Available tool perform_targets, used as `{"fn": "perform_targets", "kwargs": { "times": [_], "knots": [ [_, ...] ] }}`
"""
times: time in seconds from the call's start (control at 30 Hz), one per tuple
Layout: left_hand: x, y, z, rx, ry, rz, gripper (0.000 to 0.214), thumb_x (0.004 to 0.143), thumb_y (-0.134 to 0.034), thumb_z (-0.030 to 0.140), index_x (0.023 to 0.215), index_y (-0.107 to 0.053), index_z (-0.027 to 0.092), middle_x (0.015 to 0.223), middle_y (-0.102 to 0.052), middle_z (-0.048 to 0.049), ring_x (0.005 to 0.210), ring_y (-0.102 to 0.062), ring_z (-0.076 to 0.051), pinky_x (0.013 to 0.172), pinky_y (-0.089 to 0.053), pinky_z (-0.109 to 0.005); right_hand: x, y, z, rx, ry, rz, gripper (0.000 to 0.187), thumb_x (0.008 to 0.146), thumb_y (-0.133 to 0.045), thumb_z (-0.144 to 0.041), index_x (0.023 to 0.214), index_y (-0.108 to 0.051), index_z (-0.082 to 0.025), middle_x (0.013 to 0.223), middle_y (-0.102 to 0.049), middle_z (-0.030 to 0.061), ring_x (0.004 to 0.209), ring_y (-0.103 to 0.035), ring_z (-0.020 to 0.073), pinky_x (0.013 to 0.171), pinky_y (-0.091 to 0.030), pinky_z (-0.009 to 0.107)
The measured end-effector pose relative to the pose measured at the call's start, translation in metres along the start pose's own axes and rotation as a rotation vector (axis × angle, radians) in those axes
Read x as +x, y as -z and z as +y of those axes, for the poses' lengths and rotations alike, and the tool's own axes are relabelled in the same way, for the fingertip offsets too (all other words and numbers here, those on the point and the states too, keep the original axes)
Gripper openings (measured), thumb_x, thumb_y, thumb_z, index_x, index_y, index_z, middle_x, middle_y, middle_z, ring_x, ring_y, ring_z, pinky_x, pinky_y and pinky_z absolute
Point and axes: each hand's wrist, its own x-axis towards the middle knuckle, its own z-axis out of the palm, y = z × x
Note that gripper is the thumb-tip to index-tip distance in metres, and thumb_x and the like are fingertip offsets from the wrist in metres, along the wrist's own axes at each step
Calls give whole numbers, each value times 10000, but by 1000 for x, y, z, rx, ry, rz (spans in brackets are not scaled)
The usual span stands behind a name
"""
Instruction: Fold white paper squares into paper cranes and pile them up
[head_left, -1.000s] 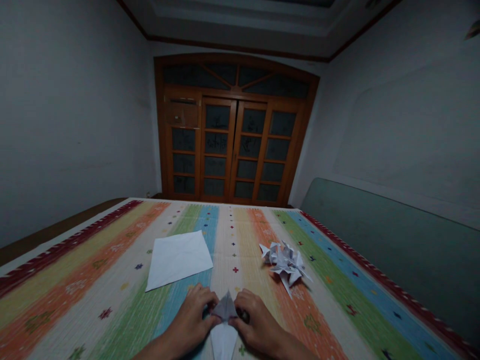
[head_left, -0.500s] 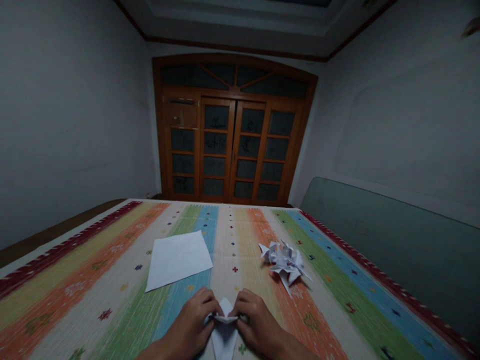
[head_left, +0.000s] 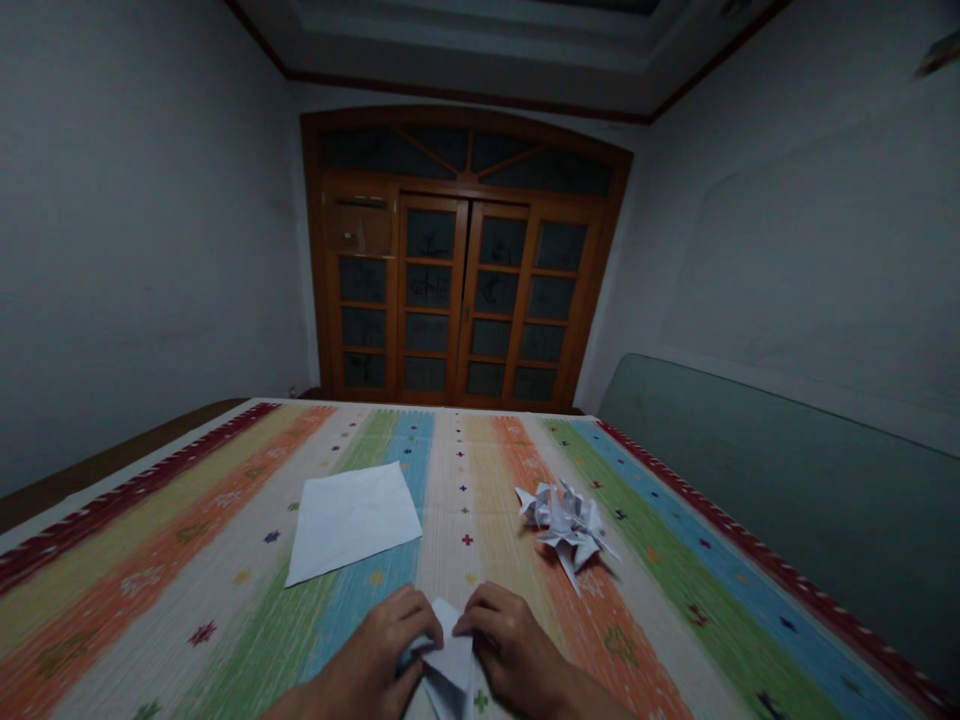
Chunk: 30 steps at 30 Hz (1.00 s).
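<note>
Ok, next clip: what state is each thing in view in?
Left hand: fingers pressing the folded paper.
Right hand: fingers pressing the folded paper.
Folded paper: creased white sheet, between the hands.
White paper sheet: lying flat, untouched.
Crumpled paper heap: lying on the cover, untouched.
Striped cover: spread out flat.
Wooden glazed doors: closed.
</note>
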Motion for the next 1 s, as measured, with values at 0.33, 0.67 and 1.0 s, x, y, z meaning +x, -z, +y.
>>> {"fn": "perform_targets", "kwargs": {
  "times": [0.33, 0.67, 1.0],
  "knots": [
    [-2, 10, -5, -76, -55, -83, 348, 721, -784, -2, 963, -731, 242, 1130, -665, -36, 1072, -612, -255, 955, -487, -396, -3, 4, -4, 46, 72, 25, 275, 697, -615, 22, 828, -738, -185, 870, -717, 77, 819, -687, 202, 695, -513, 277],
    [-2, 19, -1, 47, -260, -136, 247, 885, -700, 81, 1057, -733, 255, 1314, -723, -64, 1294, -593, -291, 1061, -509, -441, -9, 5, 4, -133, 260, -118, 265, 776, -609, -65, 966, -742, -192, 900, -787, 94, 826, -696, 232, 723, -591, 316],
    [1, 9, -7, 249, -264, -87, 331, 987, -683, 215, 1285, -684, 359, 1361, -711, -68, 1253, -667, -315, 1093, -498, -494, 0, 20, -12, -197, 75, -147, 374, 808, -590, -57, 1114, -762, -187, 1190, -784, 117, 1208, -674, 310, 1110, -510, 485]
  ]
}}
